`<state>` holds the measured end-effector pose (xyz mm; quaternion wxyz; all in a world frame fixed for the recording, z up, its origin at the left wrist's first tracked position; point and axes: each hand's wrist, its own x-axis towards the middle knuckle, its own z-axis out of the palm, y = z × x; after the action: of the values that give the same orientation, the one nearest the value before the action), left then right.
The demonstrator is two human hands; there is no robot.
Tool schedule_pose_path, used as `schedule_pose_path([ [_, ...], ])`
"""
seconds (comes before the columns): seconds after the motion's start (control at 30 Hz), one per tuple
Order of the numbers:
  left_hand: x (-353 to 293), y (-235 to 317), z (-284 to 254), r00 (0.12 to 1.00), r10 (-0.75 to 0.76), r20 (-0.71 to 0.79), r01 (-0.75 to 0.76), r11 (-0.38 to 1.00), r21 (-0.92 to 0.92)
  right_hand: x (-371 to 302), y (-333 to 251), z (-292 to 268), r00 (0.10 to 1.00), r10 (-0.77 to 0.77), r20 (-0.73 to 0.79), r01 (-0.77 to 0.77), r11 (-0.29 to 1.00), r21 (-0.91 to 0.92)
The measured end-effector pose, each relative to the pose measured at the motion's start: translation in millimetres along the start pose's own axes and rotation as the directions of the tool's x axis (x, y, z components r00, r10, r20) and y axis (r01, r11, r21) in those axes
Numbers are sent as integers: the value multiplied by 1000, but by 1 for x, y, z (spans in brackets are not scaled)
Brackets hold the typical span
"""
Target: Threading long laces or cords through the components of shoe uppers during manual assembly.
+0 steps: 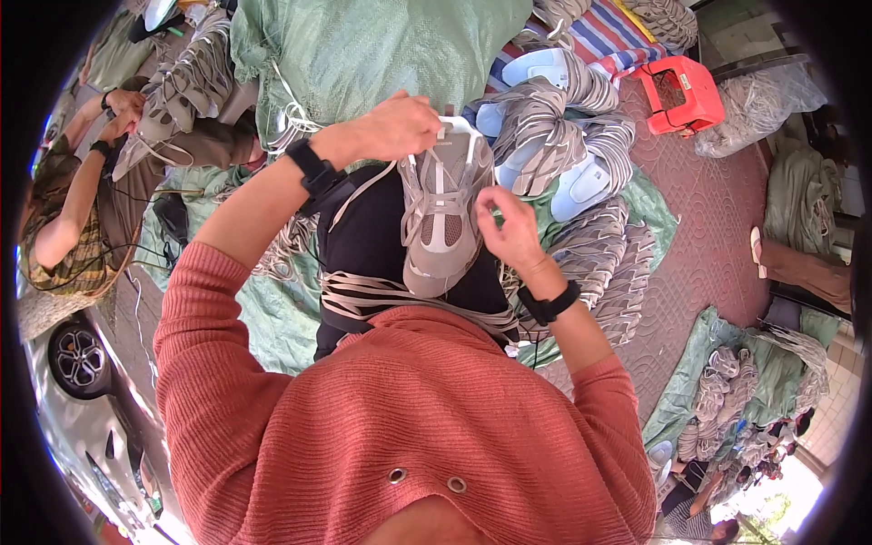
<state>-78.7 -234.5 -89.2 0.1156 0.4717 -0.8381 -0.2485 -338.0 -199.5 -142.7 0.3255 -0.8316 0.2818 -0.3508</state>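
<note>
A grey-beige sneaker [445, 204] with a mesh toe lies on my black-clad lap, its toe toward me. Laces cross its upper part. At its far left, by the collar, my left hand [400, 123] is closed, the fingertips turned away from view. A loose pale lace [363, 191] trails below that wrist. Against the shoe's right side, my right hand [510, 227] has thumb and forefinger curled together; anything between them is too small to make out. A bundle of beige laces [391, 298] stretches across my lap, nearer my body than the toe.
A large green woven sack [381, 59] stands ahead. Stacked sneakers with pale blue soles [581, 186] lie to the right, near a red plastic stool [681, 95]. At the left, a seated co-worker's hands [123, 113] are by another shoe. A parked car [86, 427] is at lower left.
</note>
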Motion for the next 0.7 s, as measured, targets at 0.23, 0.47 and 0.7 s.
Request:
schedule_pose_path([
  [0.23, -20, 35, -5, 939, -232, 253, 289, 139, -947, 50, -4, -28, 929, -176, 327, 259, 938, -231],
  [0.47, -23, -6, 28, 809, -519, 275, -24, -497, -867, 55, 4, -28, 860, -60, 508, 173, 969, -179],
  [0.7, -6, -15, 26, 685, -607, 402, -128, -644, -754, 44, 6, -26, 911, 6, 412, 3, 1000, -21],
])
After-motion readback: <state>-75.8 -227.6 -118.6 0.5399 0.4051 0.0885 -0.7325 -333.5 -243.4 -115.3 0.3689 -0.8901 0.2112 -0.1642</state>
